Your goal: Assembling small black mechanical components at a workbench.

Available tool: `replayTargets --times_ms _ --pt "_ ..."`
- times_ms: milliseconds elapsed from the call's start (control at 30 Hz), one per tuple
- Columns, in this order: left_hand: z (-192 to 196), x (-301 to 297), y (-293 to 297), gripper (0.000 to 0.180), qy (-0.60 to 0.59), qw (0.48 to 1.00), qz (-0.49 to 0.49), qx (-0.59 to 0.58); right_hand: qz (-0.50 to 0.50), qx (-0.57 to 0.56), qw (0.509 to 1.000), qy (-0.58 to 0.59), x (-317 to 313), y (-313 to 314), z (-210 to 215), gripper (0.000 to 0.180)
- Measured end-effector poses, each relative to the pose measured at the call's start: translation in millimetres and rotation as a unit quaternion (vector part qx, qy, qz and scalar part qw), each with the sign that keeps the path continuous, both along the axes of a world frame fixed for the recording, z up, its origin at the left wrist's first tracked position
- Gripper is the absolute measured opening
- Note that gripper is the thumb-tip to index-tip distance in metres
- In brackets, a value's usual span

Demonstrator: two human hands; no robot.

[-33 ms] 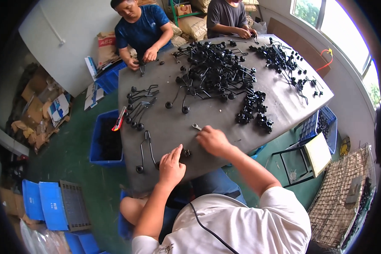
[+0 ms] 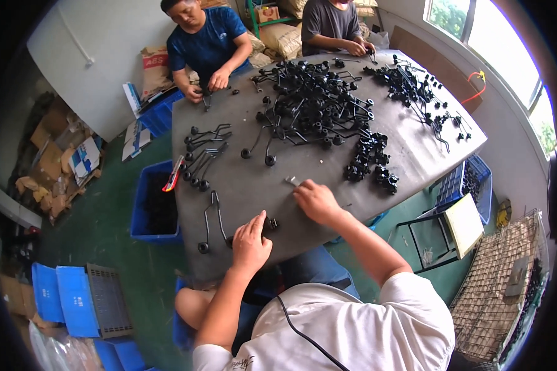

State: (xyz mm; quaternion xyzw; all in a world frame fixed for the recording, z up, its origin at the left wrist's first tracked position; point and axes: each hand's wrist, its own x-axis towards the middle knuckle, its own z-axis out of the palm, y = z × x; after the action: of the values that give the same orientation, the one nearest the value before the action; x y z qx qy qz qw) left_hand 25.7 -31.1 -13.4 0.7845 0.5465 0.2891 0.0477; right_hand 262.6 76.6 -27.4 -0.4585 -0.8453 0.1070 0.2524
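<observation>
My right hand (image 2: 316, 201) is closed round the handle of a small metal wrench (image 2: 291, 180), whose head sticks out past the fingers over the grey table. My left hand (image 2: 251, 242) rests near the table's front edge, forefinger stretched forward and the other fingers curled. It grips a small black fitting (image 2: 272, 223) with metal bolts, partly hidden by the hand. Just left of that hand lies a bent black rod part (image 2: 209, 221) with round knobs at its ends. Farther up the left side are several similar rods (image 2: 205, 162).
A large heap of black rod parts (image 2: 315, 102) covers the table's far middle, with black clamps (image 2: 371, 157) to its right. A red utility knife (image 2: 173, 174) lies at the left edge, above a blue crate (image 2: 155, 204). Two co-workers (image 2: 207, 37) handle parts across the table.
My right hand has shifted slightly to the right, and the wrench head has turned in its grip. My left hand has stayed in place.
</observation>
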Motion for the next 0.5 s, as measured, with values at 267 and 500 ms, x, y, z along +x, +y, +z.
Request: replayTargets --times_ms 267,500 --pt "-16.1 5.9 21.6 0.050 -0.022 0.999 0.036 0.028 0.023 -0.006 1.000 0.008 -51.1 -33.0 -4.2 0.026" --pt "-11.9 0.9 23.6 0.050 -0.039 0.996 0.081 0.017 0.122 -0.069 0.965 0.221 -44.3 -36.3 9.1 0.020"
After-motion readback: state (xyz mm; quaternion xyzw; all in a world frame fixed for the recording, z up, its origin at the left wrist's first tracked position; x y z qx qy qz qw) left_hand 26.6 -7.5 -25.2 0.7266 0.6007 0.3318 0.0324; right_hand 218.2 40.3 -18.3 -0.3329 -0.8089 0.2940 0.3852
